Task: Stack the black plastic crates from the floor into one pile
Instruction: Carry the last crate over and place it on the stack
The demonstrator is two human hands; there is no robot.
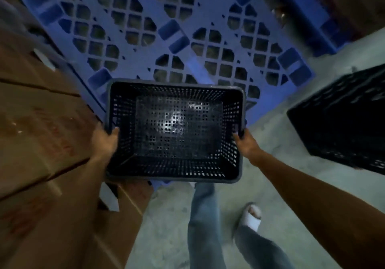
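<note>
A: Position and orientation of the held crate (175, 131)?

B: Centre of the frame, carried clear of the floor (277, 143). Open top facing up toward the camera; perforated base and walls visible inside. Long axis left to right across the frame, level, with a slight clockwise skew. Far rim overlapping the near edge of the blue pallet (166, 33); near rim above the jeans leg (203, 222).

A: State of the left hand (106, 141)?

B: Closed as a grip on the left short side of the crate, at lower left of the basket. Thumb hooked over the rim into the interior; remaining fingers hidden behind the wall. Blurred, so finger detail not resolvable.

A: State of the right hand (245, 143)?

B: Closed as a grip on the right short side, directly opposite the left. Thumb inside the rim, fingers wrapped outside and under. Forearm running down to the lower right corner of the frame.

A: Other task items?

B: Second black crate (341, 122) at the right edge of the frame, standing on the floor, well apart from the held one, partly cropped. Tilt not determinable.

A: Surroundings?

B: Stacked cardboard boxes (41, 143) along the left side, just beside the left hand. White sandal (251, 216) on the floor at lower centre.
</note>
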